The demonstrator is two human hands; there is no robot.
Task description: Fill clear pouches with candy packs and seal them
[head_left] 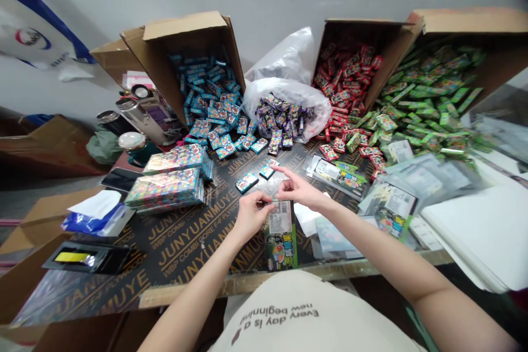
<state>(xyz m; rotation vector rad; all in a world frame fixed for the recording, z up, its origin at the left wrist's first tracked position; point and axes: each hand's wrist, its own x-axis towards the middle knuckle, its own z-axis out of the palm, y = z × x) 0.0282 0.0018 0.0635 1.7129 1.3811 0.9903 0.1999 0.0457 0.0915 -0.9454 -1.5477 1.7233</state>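
A clear plastic bag point(281, 236) with a green-and-black printed front and a white label lies at the table's front edge. My left hand point(252, 213) pinches its upper edge between thumb and fingers. On the other side of that edge, my right hand point(300, 190) pinches too, its index finger stretched toward the small boxes. Just beyond my hands are two small blue boxes, the left one point(246, 182) and the right one point(268, 169), lying flat. Transparent film near the fingertips is hard to make out.
Cartons hold blue boxes point(214, 104), red boxes point(350, 77) and green boxes point(437, 82). Between them, a plastic sack point(317, 104) holds purple boxes. Wrapped stacks point(165, 187) sit left, near a phone point(120, 179) and bottles. More printed bags point(390, 209) and white sheets point(474, 225) lie right.
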